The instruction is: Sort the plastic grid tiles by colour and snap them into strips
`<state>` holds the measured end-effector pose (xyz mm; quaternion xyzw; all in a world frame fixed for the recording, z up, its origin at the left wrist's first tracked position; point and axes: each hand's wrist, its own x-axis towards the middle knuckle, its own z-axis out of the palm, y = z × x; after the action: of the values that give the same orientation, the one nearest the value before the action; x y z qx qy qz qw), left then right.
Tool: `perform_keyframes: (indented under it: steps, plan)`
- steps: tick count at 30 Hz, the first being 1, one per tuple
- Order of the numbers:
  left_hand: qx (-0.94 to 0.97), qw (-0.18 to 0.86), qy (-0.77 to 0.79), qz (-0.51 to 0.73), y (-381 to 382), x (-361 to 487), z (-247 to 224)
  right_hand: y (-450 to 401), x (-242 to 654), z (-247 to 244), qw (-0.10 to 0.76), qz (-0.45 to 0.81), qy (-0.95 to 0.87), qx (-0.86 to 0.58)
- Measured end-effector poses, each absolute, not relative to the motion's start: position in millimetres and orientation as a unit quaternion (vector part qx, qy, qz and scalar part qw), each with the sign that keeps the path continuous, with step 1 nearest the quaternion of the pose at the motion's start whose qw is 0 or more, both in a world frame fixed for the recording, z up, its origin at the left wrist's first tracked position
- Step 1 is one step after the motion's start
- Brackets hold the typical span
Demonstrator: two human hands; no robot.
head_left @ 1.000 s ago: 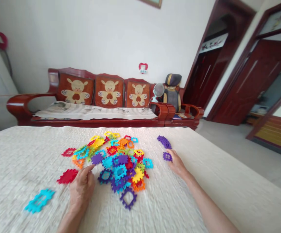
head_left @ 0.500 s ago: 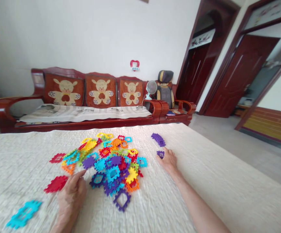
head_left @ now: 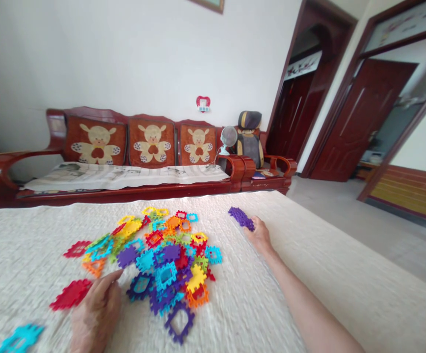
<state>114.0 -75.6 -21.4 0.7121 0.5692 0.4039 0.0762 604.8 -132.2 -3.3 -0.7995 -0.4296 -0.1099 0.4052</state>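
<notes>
My right hand (head_left: pixel 260 235) is closed with its fingertips on a purple interlocking tile (head_left: pixel 249 224) at the near end of a purple row of tiles (head_left: pixel 237 214). My fingers partly hide that tile, and I cannot tell whether it is joined to the row. My left hand (head_left: pixel 97 309) rests on the cloth with its index finger stretched out and nothing seen in it. Beside it lies a red tile (head_left: pixel 71 294). Between my hands is a heap of notched plastic tiles, among them a yellow tile (head_left: pixel 196 278), a light-blue frame tile (head_left: pixel 166 276) and a purple frame tile (head_left: pixel 179 321).
A cream quilted cloth (head_left: pixel 327 274) covers the table. Another light-blue tile (head_left: pixel 21 338) lies at the near left. Beyond the table stand a wooden sofa (head_left: pixel 176 190) with bear cushions, a small fan (head_left: pixel 229 137) and a chair (head_left: pixel 268 184). Doorways open at the right.
My right hand has moved the purple tile away from me, up to the near end of the purple row. My left hand stays beside the red tile. The view has shifted slightly.
</notes>
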Motion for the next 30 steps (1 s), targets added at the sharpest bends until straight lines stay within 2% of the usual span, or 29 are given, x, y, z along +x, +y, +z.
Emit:
perform_keyframes:
  steps: [9,20,26,30]
  plan:
    - [0.707,0.054,0.575,0.407,-79,118,-24,-126,604,-9,0.348,-0.132,-0.456,-0.808]
    - [0.721,0.053,0.550,0.418,-80,119,-17,-122,609,-11,0.340,-0.141,-0.453,-0.812]
    - [0.714,0.047,0.555,0.424,-84,127,-12,-117,591,3,0.418,-0.220,-0.513,-0.717]
    - [0.711,0.051,0.566,0.414,-87,130,-7,-113,539,19,0.437,-0.145,-0.641,-0.614]
